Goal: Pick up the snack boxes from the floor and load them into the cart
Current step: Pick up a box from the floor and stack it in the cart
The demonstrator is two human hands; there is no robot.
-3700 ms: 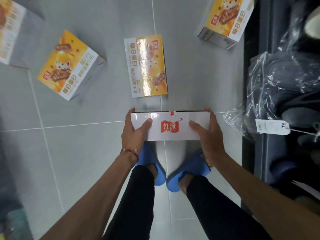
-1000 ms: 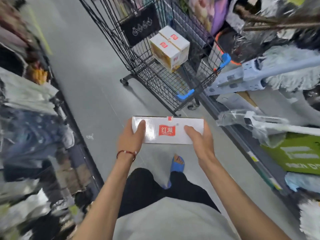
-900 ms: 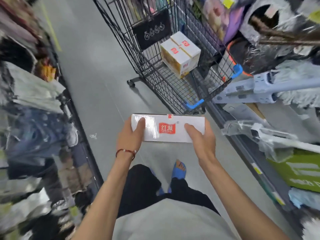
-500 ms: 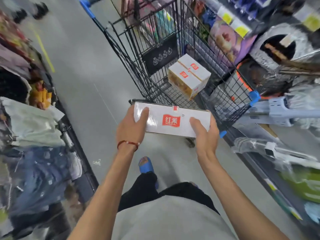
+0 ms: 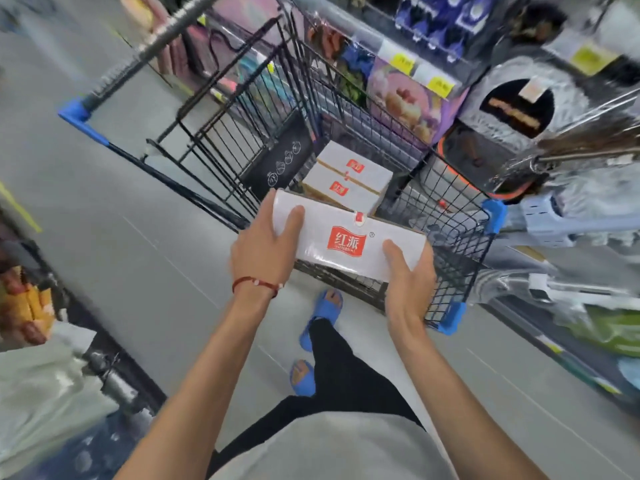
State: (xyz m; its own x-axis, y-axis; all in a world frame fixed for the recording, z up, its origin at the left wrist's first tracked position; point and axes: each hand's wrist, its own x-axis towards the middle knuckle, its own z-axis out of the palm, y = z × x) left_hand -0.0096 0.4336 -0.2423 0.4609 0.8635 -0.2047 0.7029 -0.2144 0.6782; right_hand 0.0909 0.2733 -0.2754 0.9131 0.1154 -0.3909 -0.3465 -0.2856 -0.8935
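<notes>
One snack box (image 5: 346,242), long and rectangular, glossy white film wrap, red logo, is held slightly tilted above the near end of the cart (image 5: 460,216). Left hand (image 5: 266,247) grips the box's left end, thumb flat on top, fingers hidden underneath. Right hand (image 5: 410,271) clasps the right end likewise. Cart: black wire mesh, blue plastic corner caps. Inside it lie two white boxes (image 5: 346,178), side by side, touching. Floor (image 5: 121,237): smooth grey tile.

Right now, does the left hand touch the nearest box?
Touching. The head view shows the left hand gripping the box at its left end, with the thumb lying flat on the white face.
</notes>
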